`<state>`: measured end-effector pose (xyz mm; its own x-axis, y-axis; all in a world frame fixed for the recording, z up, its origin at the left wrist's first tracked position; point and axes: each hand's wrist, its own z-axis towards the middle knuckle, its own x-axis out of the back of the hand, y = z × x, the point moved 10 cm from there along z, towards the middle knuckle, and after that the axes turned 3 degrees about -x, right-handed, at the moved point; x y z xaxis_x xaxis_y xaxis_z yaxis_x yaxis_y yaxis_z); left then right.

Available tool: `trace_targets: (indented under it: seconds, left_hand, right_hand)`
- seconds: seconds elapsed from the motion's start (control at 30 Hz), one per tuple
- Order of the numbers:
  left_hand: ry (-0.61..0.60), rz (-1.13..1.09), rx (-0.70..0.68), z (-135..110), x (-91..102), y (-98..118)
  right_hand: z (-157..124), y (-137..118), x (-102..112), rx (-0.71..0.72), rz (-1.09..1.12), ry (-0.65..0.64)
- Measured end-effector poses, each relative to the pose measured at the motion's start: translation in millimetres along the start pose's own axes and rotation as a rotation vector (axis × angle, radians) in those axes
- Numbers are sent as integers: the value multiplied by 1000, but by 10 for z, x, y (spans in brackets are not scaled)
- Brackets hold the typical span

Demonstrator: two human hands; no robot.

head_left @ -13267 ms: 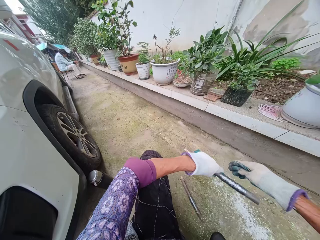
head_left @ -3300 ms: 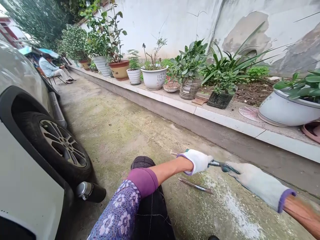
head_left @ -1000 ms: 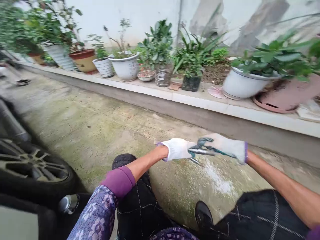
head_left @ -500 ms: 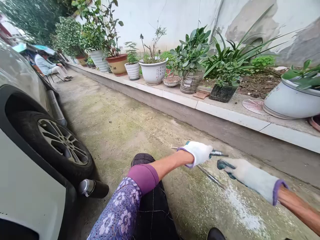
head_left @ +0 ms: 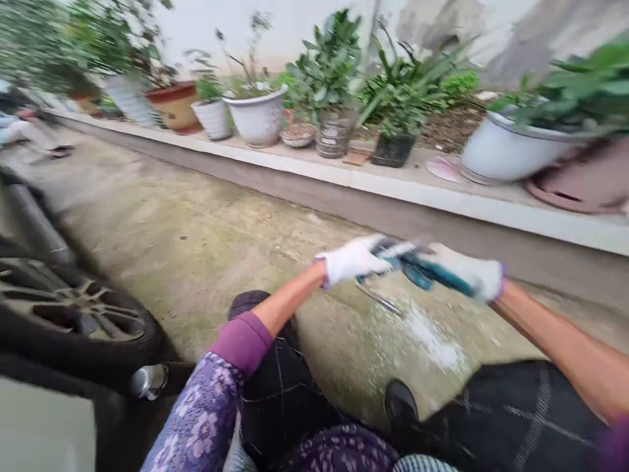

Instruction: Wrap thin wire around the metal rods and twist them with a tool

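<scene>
In the head view both my hands wear white work gloves with teal palms and are brought close together above the concrete ground. My left hand (head_left: 352, 262) is closed around a grey metal rod (head_left: 396, 249), its end blurred beside the right fingers. My right hand (head_left: 462, 270) is at the rod's end, its teal fingers toward the left hand; motion smears them, so I cannot tell whether they grip it. Below the hands a second thin metal rod (head_left: 378, 299) slants toward a patch of white powder (head_left: 432, 337) on the ground; whether it is held or lying is unclear.
A raised ledge (head_left: 314, 167) with several potted plants runs along the wall. On the left are a car wheel (head_left: 78, 301) and a dark flask with a silver lid (head_left: 147, 381). A black shoe (head_left: 400, 400) stands near the powder. Someone's light-clothed legs (head_left: 37, 134) show far left.
My right hand has moved up and left to meet my left hand at the rod. The view has swung to the right, bringing my lap and a second plaid-covered knee into sight.
</scene>
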<state>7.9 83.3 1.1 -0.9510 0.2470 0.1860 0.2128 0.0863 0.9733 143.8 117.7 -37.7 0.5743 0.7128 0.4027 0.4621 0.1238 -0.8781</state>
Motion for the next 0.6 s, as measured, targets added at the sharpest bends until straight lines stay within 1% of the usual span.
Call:
trace_targets:
  seconds: [0.03,0.07,0.1,0.17,0.2,0.3,0.37,0.47,0.53,0.6]
  left_hand:
    - [-76,-50,-75,42,-54,85]
    - [-78,-140,-127,93,-26,146]
    - [-60,-239,-143,149,29,168]
    - [-87,-369,-112,241,79,155]
    - [-78,-423,-107,270,127,158]
    - [-10,-543,-121,305,295,163]
    - [38,-603,-123,318,388,134]
    - [87,-668,-99,343,476,64]
    - [109,-687,-72,352,510,27]
    - [112,-701,-53,349,514,21]
  right_hand:
    - [14,-75,14,3,117,21]
    - [39,-114,15,-2,217,20]
    - [66,-133,14,-1,288,10]
    - [97,-95,82,-11,361,54]
    - [96,-61,122,-13,376,81]
    - [60,63,263,-19,410,170]
    - [32,140,350,-47,415,202]
    - [-28,136,387,-91,375,155]
    - [-92,47,329,-103,339,87]
    - [-154,-38,253,-128,248,69]
